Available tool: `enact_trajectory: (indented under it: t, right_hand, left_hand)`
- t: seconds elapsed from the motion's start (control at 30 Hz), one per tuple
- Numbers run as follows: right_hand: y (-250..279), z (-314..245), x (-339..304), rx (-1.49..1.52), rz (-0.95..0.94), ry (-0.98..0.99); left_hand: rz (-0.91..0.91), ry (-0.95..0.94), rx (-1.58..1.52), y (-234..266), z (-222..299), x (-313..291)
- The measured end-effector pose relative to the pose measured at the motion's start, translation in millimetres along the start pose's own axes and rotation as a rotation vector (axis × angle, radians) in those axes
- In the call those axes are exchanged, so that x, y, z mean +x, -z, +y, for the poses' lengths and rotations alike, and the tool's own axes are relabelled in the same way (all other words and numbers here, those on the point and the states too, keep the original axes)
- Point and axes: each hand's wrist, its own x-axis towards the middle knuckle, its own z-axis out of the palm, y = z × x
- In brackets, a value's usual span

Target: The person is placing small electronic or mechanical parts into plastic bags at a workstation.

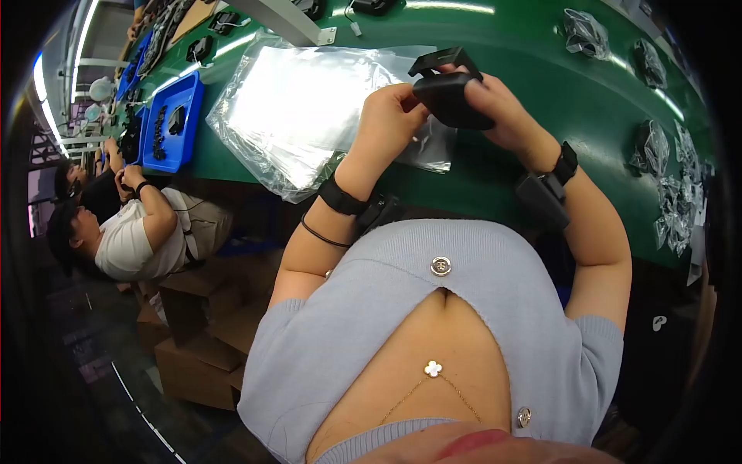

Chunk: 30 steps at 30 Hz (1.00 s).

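Note:
Over the green table, my right hand (506,112) grips a black plastic device (452,100) with a smooth, rounded body. An angular black bracket or clip (448,58) juts from its far side. The fingers of my left hand (390,120) are pinched together at the device's left edge; whether they hold some small part as well is hidden. Below and left of the device lies a pile of clear plastic bags (301,100), flat on the table and shiny under the lights. Each wrist wears a black strap with a black module.
Bagged black devices (585,35) lie along the right of the green table (541,46), with crumpled clear bags (679,205) near its right edge. A metal post (286,19) stands beyond the bag pile. Left are a blue tray (171,124), seated co-workers (139,232) and cardboard boxes (197,363).

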Motion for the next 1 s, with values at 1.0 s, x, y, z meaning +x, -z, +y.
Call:
enact_trajectory:
  t: [1.0]
  right_hand:
    - [-31.1,-18.7,-16.1,-0.572,-0.124,0.021]
  left_hand:
    - [0.53,-0.494,-0.43,-10.8,0.3,-5.5]
